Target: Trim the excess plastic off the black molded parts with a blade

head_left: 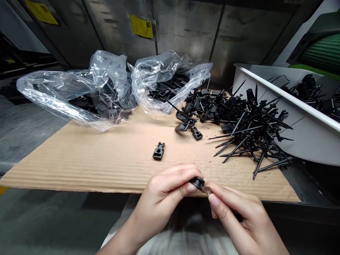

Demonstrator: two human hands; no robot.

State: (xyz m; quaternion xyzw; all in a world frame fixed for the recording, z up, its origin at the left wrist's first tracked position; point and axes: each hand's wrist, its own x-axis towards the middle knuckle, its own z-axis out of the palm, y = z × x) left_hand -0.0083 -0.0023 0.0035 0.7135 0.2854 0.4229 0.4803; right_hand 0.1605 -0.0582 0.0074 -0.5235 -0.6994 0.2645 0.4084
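Near the front edge of the cardboard, my left hand (170, 194) pinches a small black plastic part (197, 182) between thumb and forefinger. One rounded end of the part shows; the fingers hide the rest. Closed opposite it, my right hand (233, 209) grips a small thin metal blade (206, 190) between thumb and forefinger. The blade meets or nearly meets the part's right side. Beyond my left hand, a black plastic clip (158, 151) lies alone on the cardboard sheet (92, 159). Another black clip (197, 133) rests farther back, beside the pile.
A tangled pile of black plastic pieces with long thin stems (247, 131) covers the right side. Two clear plastic bags, left (106, 74) and middle (151, 71), hold black parts. A white bin (268, 88) with more parts stands at right. Metal panels (186, 32) rise behind.
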